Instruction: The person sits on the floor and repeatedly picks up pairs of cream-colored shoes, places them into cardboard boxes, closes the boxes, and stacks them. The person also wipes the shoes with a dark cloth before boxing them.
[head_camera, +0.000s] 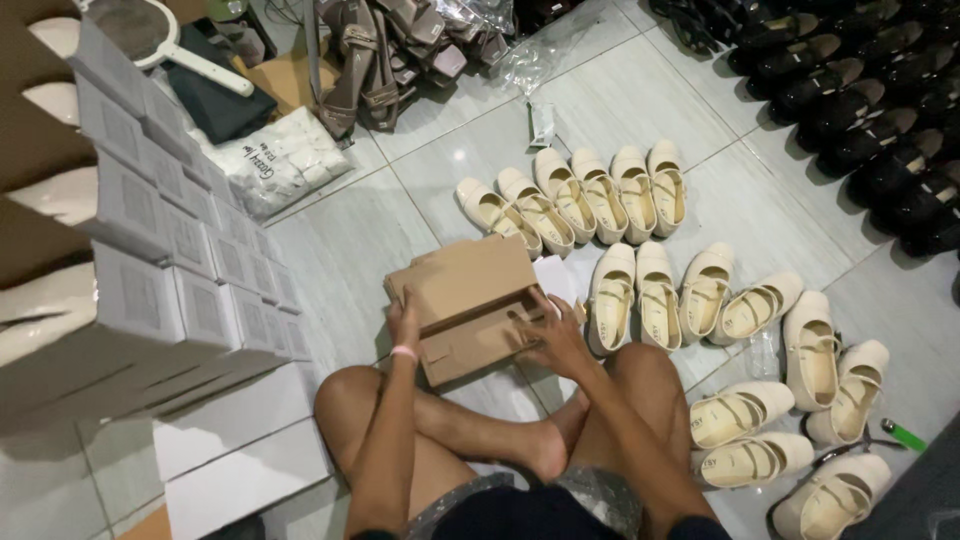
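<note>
The person sits cross-legged on the tiled floor (640, 110), bare knees spread at the bottom of the view, with a flat brown cardboard box (470, 305) lying on the floor just ahead of the crossed shins. The left hand (403, 325), a pink band at its wrist, grips the box's left edge, fingers curled over the cardboard. The right hand (553, 335) rests on the box's right end, fingers spread and pressing on a folded flap rather than closed round anything. The box thus lies between the two hands, tilted a little, its long side running from the left hand up toward the right. Just right of the box, cream flat shoes (660, 290) with straps stand in loose rows, continuing down the right side past the person's right knee, where a green lighter (903, 434) lies near them. To the left, white shoe boxes (190, 290) are stacked in a wall. Farther off, a row of black shoes (870, 110) lines the top right corner, and taupe sandals (390, 55) are heaped at the top centre beside a white printed bag (285, 160).
</note>
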